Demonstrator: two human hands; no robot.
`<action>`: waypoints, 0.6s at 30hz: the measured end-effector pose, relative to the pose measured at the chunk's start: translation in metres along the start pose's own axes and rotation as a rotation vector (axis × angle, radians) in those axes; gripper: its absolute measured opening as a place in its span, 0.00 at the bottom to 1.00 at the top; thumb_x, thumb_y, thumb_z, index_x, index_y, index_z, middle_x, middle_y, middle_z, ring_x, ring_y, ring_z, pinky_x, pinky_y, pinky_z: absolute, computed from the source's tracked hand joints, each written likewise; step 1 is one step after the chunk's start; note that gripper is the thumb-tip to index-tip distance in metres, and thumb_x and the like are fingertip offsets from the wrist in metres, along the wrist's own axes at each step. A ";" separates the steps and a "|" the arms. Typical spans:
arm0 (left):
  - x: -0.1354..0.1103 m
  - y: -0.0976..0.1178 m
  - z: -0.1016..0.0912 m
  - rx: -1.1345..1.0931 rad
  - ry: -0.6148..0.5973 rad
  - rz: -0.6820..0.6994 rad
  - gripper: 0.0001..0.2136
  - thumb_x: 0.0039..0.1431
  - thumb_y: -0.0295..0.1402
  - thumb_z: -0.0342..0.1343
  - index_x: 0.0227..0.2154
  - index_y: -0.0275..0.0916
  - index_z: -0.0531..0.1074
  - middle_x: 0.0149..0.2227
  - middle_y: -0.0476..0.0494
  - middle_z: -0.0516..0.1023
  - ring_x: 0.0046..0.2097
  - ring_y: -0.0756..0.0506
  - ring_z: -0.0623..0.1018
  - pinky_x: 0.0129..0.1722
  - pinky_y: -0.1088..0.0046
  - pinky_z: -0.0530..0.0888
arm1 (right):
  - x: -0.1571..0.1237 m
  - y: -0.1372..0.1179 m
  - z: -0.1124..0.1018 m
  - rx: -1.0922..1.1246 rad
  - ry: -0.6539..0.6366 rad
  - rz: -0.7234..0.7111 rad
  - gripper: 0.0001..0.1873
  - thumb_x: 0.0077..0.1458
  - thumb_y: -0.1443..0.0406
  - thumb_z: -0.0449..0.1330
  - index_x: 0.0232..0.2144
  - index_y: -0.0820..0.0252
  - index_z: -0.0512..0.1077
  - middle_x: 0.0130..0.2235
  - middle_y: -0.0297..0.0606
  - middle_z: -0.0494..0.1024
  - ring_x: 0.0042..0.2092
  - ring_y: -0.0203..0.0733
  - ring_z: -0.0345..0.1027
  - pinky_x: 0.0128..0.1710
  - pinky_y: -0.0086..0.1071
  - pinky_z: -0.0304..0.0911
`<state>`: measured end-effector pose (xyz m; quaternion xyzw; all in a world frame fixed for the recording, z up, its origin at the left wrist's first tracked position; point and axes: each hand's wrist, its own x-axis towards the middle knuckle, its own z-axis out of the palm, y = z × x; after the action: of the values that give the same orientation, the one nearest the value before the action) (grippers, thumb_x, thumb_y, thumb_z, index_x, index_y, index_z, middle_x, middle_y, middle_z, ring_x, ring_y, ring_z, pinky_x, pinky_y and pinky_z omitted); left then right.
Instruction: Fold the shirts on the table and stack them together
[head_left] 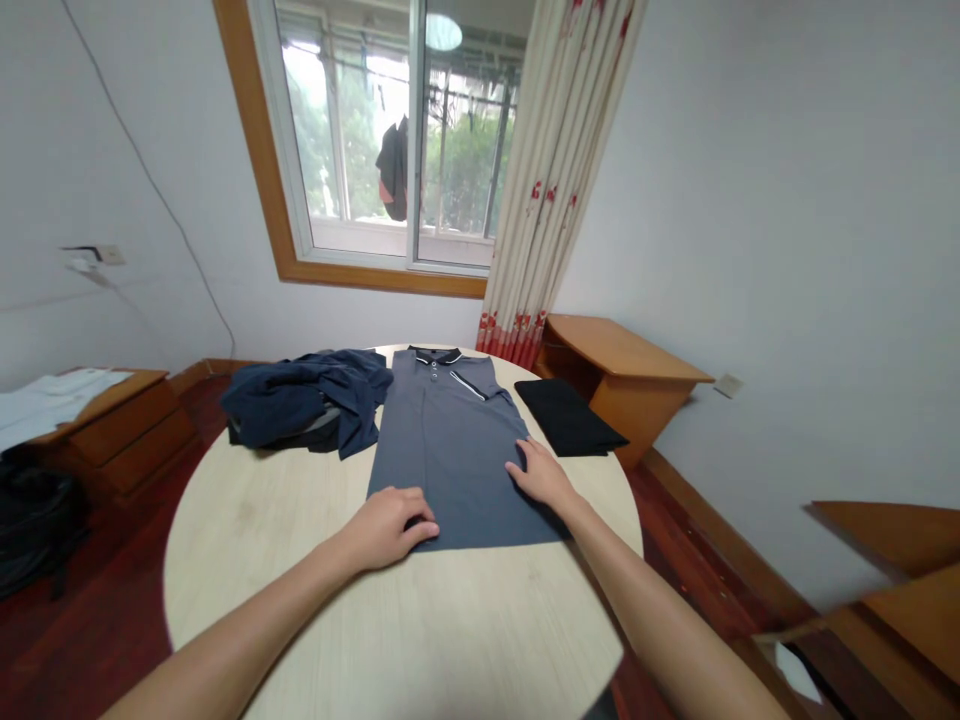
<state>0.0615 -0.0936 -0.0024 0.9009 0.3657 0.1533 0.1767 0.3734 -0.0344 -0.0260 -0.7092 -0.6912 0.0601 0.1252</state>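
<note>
I judge this a smoothing step: shirt (465, 450) flat on the worktop (450, 630), left fingers (416, 507) half curled at its lower left corner, grip indeterminable, right fingers (531, 452) spread, gripping nothing, on its right side; next calls for pinching that side.

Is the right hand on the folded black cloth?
No, the right hand is on the gray polo shirt, and the folded black cloth lies farther right.

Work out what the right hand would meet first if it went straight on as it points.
The right hand would first cross the grey polo shirt it seems to rest on, then perhaps the white-striped trim; depth is uncertain.
</note>
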 end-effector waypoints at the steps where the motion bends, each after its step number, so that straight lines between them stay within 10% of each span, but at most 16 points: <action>1: 0.002 0.008 0.001 0.041 -0.020 -0.012 0.14 0.67 0.43 0.51 0.36 0.42 0.78 0.37 0.46 0.79 0.38 0.45 0.78 0.40 0.70 0.69 | -0.005 0.007 -0.004 0.000 0.032 0.022 0.32 0.60 0.57 0.58 0.62 0.70 0.64 0.63 0.58 0.65 0.64 0.54 0.59 0.63 0.40 0.53; 10: 0.053 0.075 0.025 0.240 -0.047 0.061 0.21 0.57 0.52 0.60 0.43 0.40 0.75 0.42 0.40 0.78 0.44 0.38 0.77 0.41 0.66 0.72 | -0.013 0.028 -0.023 0.389 -0.031 0.252 0.45 0.45 0.67 0.70 0.63 0.70 0.59 0.53 0.55 0.75 0.48 0.47 0.74 0.45 0.32 0.69; 18: 0.089 0.118 0.059 0.207 -0.049 -0.067 0.32 0.50 0.61 0.59 0.44 0.35 0.75 0.44 0.34 0.80 0.45 0.34 0.80 0.44 0.61 0.75 | -0.022 0.016 -0.034 0.770 -0.144 0.365 0.15 0.44 0.74 0.67 0.38 0.67 0.74 0.27 0.36 0.79 0.24 0.35 0.69 0.21 0.24 0.61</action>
<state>0.2178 -0.1209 0.0086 0.9051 0.4048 0.0869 0.0965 0.3970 -0.0594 0.0010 -0.7153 -0.4884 0.3844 0.3195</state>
